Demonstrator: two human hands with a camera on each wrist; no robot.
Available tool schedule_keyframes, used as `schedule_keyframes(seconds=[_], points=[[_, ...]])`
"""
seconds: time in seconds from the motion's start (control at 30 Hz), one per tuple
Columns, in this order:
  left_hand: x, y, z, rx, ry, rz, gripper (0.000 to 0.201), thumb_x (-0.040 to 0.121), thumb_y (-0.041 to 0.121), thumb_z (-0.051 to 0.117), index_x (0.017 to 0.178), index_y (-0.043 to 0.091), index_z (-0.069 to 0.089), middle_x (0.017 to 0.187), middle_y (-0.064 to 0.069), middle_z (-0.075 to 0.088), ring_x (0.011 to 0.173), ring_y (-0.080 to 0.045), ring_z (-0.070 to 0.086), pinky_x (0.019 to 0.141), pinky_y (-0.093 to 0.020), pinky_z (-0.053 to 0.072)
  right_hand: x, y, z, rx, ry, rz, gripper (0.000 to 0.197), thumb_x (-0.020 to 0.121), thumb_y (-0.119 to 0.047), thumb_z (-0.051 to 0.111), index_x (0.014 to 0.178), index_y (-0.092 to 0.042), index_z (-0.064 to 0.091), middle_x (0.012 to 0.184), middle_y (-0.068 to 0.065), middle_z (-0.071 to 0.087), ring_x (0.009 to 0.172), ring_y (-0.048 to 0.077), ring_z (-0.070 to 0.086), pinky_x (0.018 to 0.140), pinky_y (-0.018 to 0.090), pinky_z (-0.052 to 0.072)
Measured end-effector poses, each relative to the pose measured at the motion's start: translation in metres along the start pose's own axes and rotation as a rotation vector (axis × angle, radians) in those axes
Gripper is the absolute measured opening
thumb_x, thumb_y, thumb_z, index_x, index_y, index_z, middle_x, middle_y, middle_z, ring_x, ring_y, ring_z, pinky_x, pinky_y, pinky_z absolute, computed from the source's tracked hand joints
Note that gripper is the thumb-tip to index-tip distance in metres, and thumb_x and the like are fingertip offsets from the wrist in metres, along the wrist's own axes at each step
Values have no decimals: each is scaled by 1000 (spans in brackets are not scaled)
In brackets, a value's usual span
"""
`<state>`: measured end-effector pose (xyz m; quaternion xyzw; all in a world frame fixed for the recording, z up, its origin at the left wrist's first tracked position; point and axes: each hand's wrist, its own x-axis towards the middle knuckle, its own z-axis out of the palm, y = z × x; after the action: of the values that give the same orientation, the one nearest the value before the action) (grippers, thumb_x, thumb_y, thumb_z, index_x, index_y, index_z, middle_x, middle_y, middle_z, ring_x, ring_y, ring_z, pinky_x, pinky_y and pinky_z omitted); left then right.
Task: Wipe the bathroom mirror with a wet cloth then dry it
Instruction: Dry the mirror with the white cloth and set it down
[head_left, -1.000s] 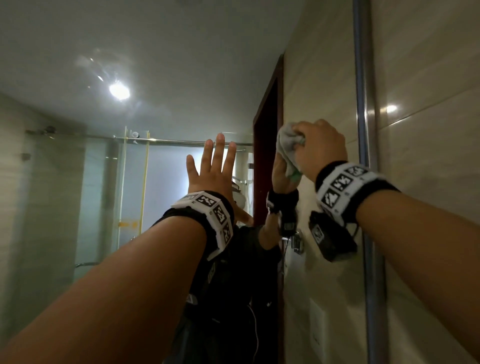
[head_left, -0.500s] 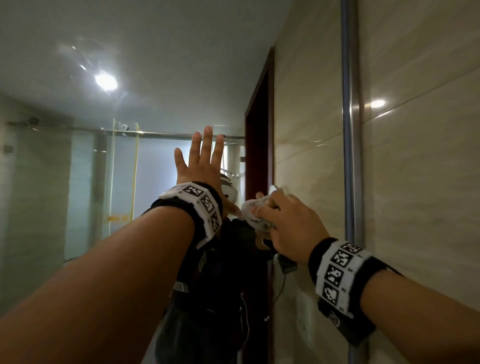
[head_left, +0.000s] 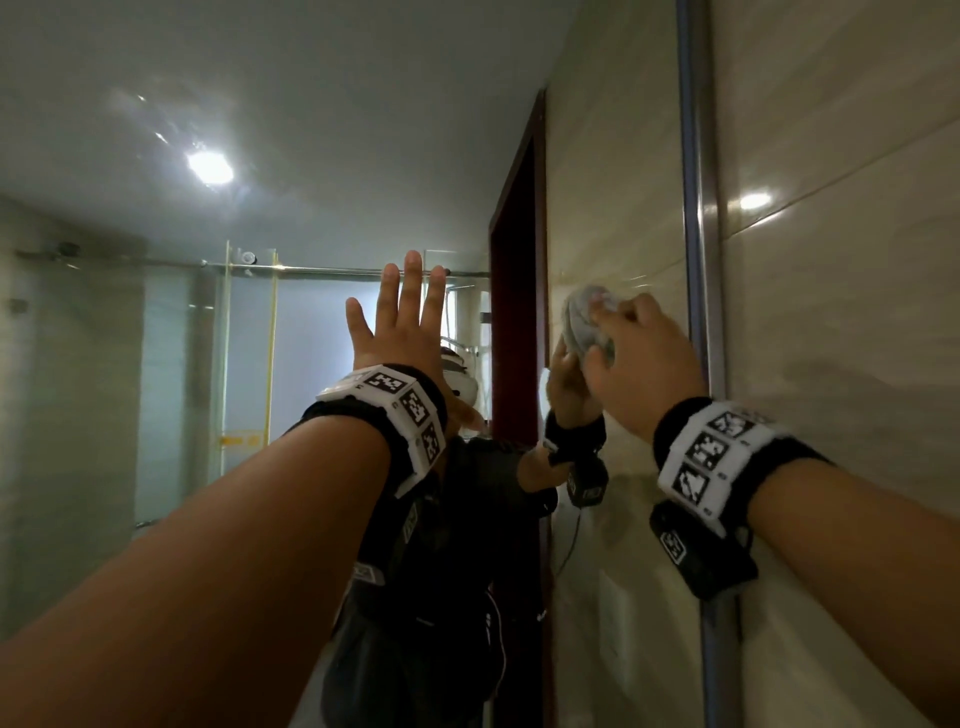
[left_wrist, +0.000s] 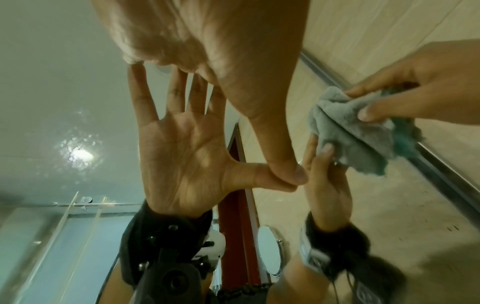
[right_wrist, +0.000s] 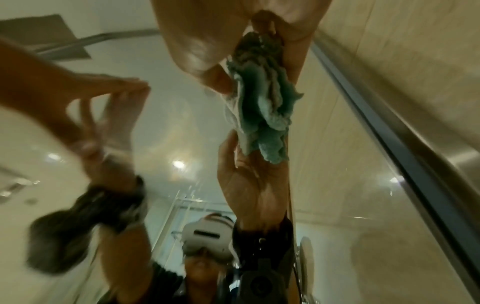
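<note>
Grey-teal cloth (head_left: 587, 327) bunched in right hand (head_left: 641, 364), against mirror (head_left: 311, 104) right side | left hand (head_left: 402, 327) fingers spread, flat on glass

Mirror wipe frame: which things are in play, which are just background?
In play:
- cloth, bunched, gripped by right hand
- mirror, cloth pressed against it
- left hand, flat on the glass
- mirror frame

Background:
- tiled wall
- reflected ceiling light, shower rail, door frame
</note>
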<state>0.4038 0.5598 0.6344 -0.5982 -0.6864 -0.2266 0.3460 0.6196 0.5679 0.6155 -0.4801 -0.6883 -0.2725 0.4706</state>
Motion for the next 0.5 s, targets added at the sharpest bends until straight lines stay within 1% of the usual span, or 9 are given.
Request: schedule_keyframes(seconds=[0.07,0.17,0.2,0.27,0.3,0.33,0.37,0.43,0.5], points=[[-2,0,-1,2,8,-3,155,45,84,65,138,15,-38,148,-8,-39,140,-29,-28,113,-57,-2,-27,-2,12,55,-43,-68,52,94,-31,42,143,-30,28,128,2,35,109,17,42,88,23,38],[-3,1,-3,16,16,-13,154,46,85,64,140,14,-35,150,-9,-36,141,-29,-26,113,-57,-1,-68,-11,25,107,-168,-149,49,95,-28,39,144,-32,30,133,-1,35,107,11,40,81,12,34],[-4,2,-4,33,18,-13,153,46,85,63,140,13,-34,150,-10,-35,141,-30,-25,113,-57,0,-76,-9,29,114,-197,-152,49,96,-26,40,143,-32,32,134,0,36,107,12,40,80,13,36],[-8,4,-5,58,24,-2,151,49,86,61,141,13,-33,150,-11,-34,141,-31,-24,113,-58,0,-78,-9,22,56,-247,-185,50,96,-19,41,143,-32,32,134,1,37,113,17,40,84,20,39],[-11,5,-4,50,29,11,148,51,86,60,140,13,-34,150,-12,-35,141,-32,-25,113,-58,-1,-74,-8,16,35,-264,-219,49,96,-18,42,143,-32,34,131,-2,38,114,16,41,84,16,38],[-16,6,-2,28,37,29,146,53,85,59,140,15,-35,149,-11,-37,140,-32,-27,113,-58,-3,-67,-4,13,38,-274,-242,46,96,-18,42,141,-30,37,126,-4,40,110,13,43,80,10,34],[-22,7,2,3,40,50,145,54,86,58,139,16,-36,147,-11,-39,139,-31,-30,112,-58,-6,-59,-4,7,55,-269,-234,43,96,-17,43,137,-27,42,121,-4,41,106,12,44,77,7,32],[-37,11,10,-26,17,100,146,53,86,59,136,19,-41,144,-9,-44,136,-30,-34,111,-58,-10,-39,4,-1,55,-168,-149,37,94,-16,45,130,-21,50,118,0,46,104,17,50,78,14,32],[-57,13,23,-15,-34,149,146,53,84,61,132,21,-44,142,-8,-47,134,-29,-38,110,-59,-12,-18,18,-8,33,-104,-34,36,94,-16,47,129,-19,49,118,7,47,106,25,51,78,20,30]])
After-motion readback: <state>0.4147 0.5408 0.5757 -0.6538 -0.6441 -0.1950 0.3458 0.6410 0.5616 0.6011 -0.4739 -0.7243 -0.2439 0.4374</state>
